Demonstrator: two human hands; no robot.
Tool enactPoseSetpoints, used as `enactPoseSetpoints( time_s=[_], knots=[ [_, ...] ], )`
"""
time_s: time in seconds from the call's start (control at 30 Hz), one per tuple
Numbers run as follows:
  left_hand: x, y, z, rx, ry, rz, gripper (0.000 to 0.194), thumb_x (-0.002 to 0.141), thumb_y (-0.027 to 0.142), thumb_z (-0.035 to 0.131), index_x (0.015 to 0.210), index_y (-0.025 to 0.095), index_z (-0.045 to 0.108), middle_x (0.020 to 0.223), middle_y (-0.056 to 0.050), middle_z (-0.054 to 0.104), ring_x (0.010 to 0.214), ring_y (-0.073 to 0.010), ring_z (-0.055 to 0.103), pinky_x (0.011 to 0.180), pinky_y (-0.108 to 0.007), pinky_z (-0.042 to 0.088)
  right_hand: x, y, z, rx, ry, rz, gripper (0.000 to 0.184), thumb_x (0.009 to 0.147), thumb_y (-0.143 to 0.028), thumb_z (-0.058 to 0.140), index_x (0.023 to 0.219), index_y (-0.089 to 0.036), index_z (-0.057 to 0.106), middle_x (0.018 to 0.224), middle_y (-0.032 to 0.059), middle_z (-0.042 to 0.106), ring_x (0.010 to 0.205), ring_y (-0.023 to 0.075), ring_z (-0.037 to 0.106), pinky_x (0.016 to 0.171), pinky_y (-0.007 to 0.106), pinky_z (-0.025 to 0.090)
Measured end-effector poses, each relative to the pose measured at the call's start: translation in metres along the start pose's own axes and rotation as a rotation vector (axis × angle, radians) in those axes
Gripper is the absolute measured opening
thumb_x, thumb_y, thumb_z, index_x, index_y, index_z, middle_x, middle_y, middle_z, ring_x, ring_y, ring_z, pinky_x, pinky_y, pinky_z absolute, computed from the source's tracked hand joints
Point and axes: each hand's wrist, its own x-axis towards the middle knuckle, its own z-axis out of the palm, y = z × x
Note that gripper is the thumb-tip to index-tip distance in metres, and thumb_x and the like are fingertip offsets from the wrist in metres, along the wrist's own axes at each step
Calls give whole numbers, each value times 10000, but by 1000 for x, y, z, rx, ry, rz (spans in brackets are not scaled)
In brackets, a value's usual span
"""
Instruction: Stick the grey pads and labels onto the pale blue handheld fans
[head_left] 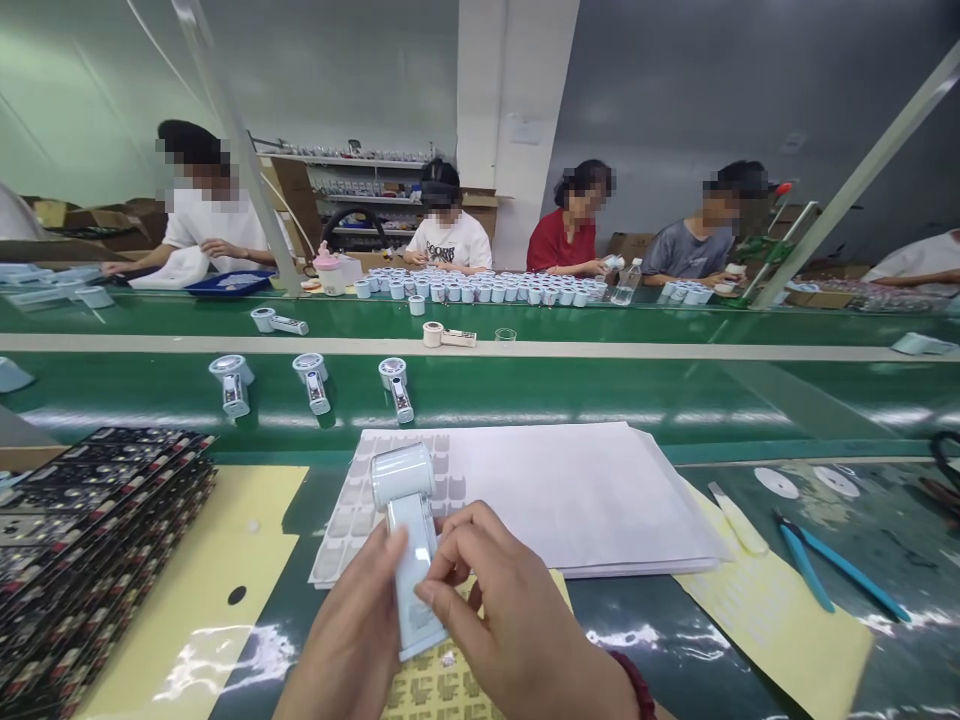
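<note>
My left hand (352,630) grips the handle of a pale blue handheld fan (409,530), which stands upright with its round head toward the belt. My right hand (495,600) has its fingers pinched against the right side of the same handle. Whether anything small sits under those fingertips is hidden. Below the hands lies a yellow sheet of small labels (442,690). Behind the fan lies a white sticker sheet (352,510) on a stack of white paper (585,490).
Stacked dark printed sheets (90,530) fill the left. Blue-handled tweezers (832,570) lie at the right. Three fans (315,382) ride the green conveyor belt (600,390). Several co-workers sit across it behind rows of fan parts (487,290).
</note>
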Motion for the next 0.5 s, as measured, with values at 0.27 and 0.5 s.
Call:
enactPoseSetpoints(
  time_s=[0.27,0.5],
  knots=[
    [12,29,-15,259,-109,-25,815,536,211,897,1283,221,572,1217,-105,634,1153,-331,580,843,-319,557,18,19,-20,329,160,195,257,967,-457,517,897,-212,548,967,35,606,852,204,606,615,258,522],
    [131,99,-13,457,213,219,192,730,26,680,912,85,687,819,-73,666,613,-123,586,480,-176,443,26,46,-33,-716,-130,378,590,921,-52,599,1465,-113,380,1149,148,640,1016,310,626,794,419,562]
  ],
)
